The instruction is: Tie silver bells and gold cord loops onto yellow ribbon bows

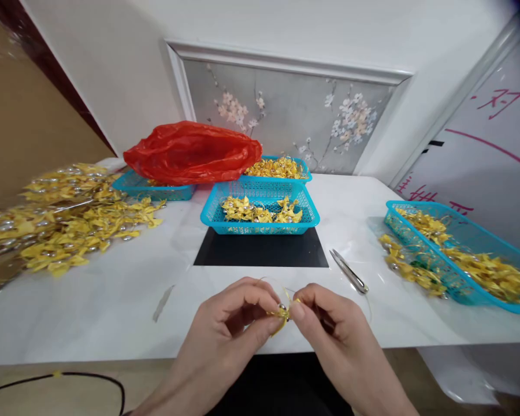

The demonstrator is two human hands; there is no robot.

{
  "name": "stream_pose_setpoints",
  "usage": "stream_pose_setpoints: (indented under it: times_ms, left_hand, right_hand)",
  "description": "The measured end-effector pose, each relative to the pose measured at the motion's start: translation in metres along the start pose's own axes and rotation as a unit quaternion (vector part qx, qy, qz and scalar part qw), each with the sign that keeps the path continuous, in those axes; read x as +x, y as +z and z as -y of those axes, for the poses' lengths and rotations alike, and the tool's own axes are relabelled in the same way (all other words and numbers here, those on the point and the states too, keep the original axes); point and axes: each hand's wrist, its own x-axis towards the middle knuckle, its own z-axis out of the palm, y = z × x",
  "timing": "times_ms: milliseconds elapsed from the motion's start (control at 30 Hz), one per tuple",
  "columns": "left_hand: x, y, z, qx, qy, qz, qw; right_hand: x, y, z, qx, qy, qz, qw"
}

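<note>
My left hand [238,326] pinches a small yellow ribbon flower with a shiny bead [281,312] between thumb and fingertips, just above the table's front edge. Opposite it, the thumb and forefinger of my right hand [333,323] close on the flower's other side, by a yellow strand. A thin, pale thread [266,278] loops up from between the hands. Fingertips cover much of the flower. Silver thread snips [349,271] lie on the white table [112,312] beyond my right hand.
A blue basket [260,230] of yellow flowers stands on a black mat [260,251]. Behind are another blue basket [303,173] and a red plastic bag [190,153]. Beaded yellow flowers [78,225] pile up at left. Another blue basket [472,283] sits at right.
</note>
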Motion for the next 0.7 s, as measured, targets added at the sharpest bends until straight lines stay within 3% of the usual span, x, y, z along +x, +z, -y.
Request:
stream_pose_setpoints:
  times_ms: [67, 167, 233, 367, 533, 700]
  left_hand:
    - [-0.002, -0.002, 0.001, -0.004, -0.013, 0.005, 1.000]
    - [-0.004, -0.004, 0.004, -0.031, -0.014, 0.009, 0.999]
    - [-0.006, -0.005, 0.003, -0.049, -0.014, 0.005, 0.999]
    - [-0.011, -0.001, -0.002, -0.079, -0.014, 0.002, 0.997]
    - [-0.011, 0.000, -0.004, -0.039, -0.014, -0.015, 0.999]
    - [-0.010, 0.000, 0.000, -0.050, -0.003, -0.028, 0.998]
  right_hand:
    - [0.000, 0.003, -0.002, 0.091, 0.021, 0.007, 0.996]
    - [-0.001, 0.010, -0.008, 0.254, 0.051, 0.007, 0.966]
    - [-0.003, 0.015, -0.010, 0.282, 0.050, -0.010, 0.958]
    - [-0.007, 0.021, -0.005, 0.196, 0.035, -0.075, 0.977]
    - [-0.009, 0.025, 0.005, 0.130, 0.012, -0.116, 0.985]
    - [-0.008, 0.023, 0.004, 0.037, -0.065, -0.158, 0.985]
